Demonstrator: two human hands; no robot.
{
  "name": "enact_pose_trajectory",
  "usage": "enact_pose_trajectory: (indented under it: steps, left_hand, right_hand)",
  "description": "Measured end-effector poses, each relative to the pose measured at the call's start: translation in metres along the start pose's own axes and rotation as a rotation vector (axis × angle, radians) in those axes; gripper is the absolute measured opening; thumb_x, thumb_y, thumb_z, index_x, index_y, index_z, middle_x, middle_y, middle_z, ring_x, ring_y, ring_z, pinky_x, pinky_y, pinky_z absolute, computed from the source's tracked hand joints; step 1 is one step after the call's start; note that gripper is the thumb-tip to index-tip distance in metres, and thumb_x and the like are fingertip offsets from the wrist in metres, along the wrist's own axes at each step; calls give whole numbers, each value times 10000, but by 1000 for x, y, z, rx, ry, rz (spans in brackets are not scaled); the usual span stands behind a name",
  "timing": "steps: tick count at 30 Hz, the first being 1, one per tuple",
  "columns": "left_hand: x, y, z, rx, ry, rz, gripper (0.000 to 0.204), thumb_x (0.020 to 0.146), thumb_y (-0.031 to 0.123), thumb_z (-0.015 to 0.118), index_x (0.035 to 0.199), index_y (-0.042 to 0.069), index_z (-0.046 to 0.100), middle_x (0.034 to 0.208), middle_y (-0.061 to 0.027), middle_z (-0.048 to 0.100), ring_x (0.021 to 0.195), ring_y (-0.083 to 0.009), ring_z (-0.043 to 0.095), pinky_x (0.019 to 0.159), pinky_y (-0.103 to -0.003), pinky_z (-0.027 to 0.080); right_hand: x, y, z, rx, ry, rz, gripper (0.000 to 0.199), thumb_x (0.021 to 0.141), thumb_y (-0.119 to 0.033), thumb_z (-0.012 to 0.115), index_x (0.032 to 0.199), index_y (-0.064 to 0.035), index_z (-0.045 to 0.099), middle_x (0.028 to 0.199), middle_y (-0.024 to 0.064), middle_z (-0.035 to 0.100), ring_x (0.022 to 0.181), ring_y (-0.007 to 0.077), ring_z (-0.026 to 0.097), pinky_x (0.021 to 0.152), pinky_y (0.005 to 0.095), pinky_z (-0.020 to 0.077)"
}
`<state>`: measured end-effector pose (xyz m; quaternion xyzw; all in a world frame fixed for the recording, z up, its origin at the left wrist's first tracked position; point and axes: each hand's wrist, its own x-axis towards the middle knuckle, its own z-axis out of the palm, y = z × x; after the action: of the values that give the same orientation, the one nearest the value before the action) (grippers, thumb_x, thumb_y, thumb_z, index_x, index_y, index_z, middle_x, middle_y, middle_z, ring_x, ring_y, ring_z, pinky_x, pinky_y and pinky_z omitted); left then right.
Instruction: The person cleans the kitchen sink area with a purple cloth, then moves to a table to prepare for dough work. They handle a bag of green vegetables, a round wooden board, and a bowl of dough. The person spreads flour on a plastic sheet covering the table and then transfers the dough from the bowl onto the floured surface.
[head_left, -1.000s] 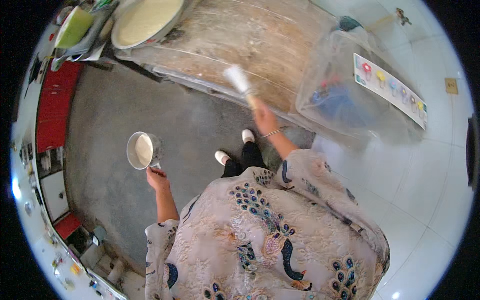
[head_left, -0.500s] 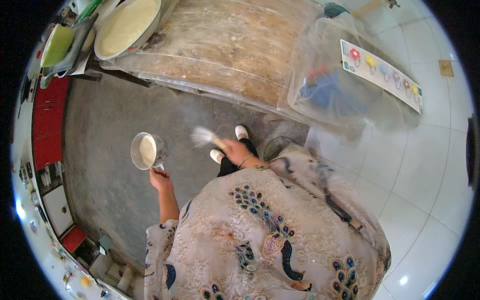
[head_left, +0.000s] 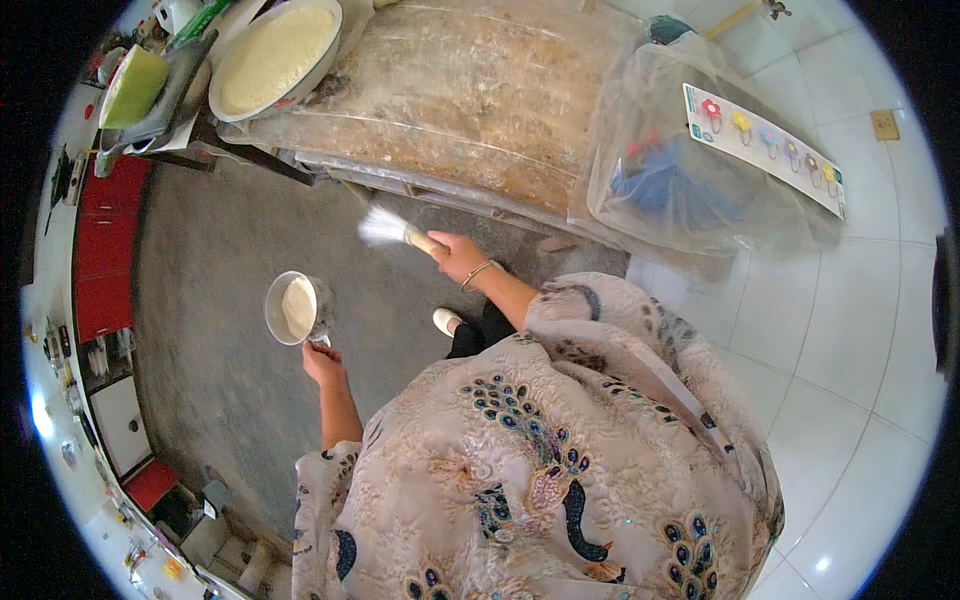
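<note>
The person's left hand (head_left: 322,364) holds out a round, silver-grey metal cup (head_left: 322,312) over the grey floor (head_left: 220,220), its grip pinching the cup's handle, and a smooth, off-white substance (head_left: 299,305) lies inside. The right hand (head_left: 458,258), with a bracelet at the wrist, has its grip wrapped around the pale, wood-coloured handle of a brush with white bristles (head_left: 383,228); the brush points left, in the air near the front edge of a worn, brown wooden tabletop (head_left: 450,100) and well apart from the cup. At the tabletop's left end sits a wide, white round bowl (head_left: 303,92) filled with a cream-coloured mass (head_left: 275,62). At its right end, cloudy, clear plastic sheeting (head_left: 740,225) covers something blue, with a long white card of colourful flower-shaped hooks (head_left: 765,150) on top
</note>
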<state>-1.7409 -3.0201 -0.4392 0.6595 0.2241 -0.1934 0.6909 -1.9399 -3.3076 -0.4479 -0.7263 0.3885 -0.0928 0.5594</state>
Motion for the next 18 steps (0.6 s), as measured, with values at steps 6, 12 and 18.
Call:
enact_pose_trajectory:
  steps: [6,12,18]
  left_hand:
    - [-17,25,-7,-82,59,-14,299,861,267,461,609,140,363,529,29,329,434,-108,307,398,-256,245]
    - [-13,32,-15,4,30,45,316,875,301,456,606,158,374,522,33,351,417,-97,326,386,-232,260]
    - [11,33,19,62,82,92,328,876,326,444,609,151,372,493,26,357,385,-106,316,368,-246,263]
  right_hand:
    - [19,4,-115,-172,636,53,324,818,-138,483,1131,-69,527,826,125,612,702,169,600,621,321,474]
    - [116,218,-201,-87,1044,398,275,839,-81,457,1101,-54,538,821,140,611,676,232,581,617,357,458]
    - [144,68,-158,9,548,48,270,857,-145,470,1109,-97,556,704,74,594,599,151,555,539,315,442]
